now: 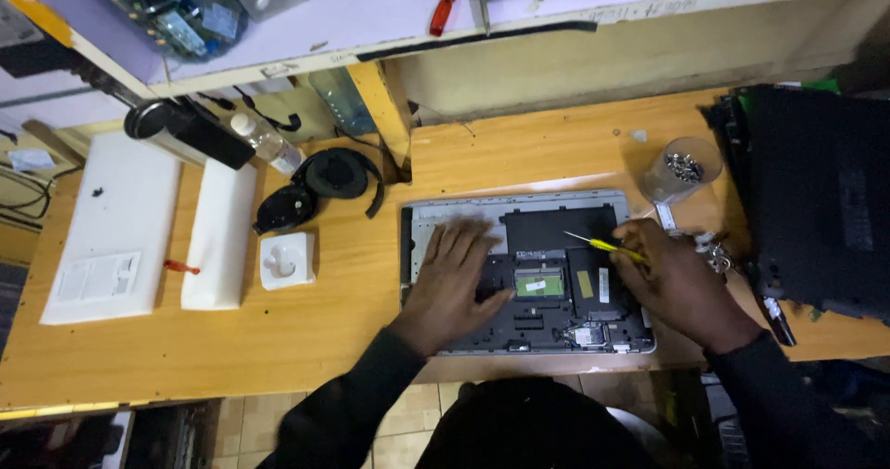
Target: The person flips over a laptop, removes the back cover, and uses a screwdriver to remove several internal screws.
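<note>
We see an opened laptop (528, 284) lying bottom-up near the front edge of the wooden tabletop (306, 339), its insides bare, with a green board (539, 285) near the middle. Our left hand (456, 279) lies flat on the laptop's left half, fingers spread, its grip released and holding nothing. Our right hand (681, 279) sits at the laptop's right edge, its grip clenched around a yellow screwdriver (603, 245) whose thin tip points left over the dark upper panel. Just beyond the right hand stands a clear cup (681, 168) with small screws inside. To the far right rests a black device (816, 200). Left of the laptop we see a small white block (286, 260), black headphones (320, 186), a clear bottle (267, 142) and two long white panels (120, 228).
</note>
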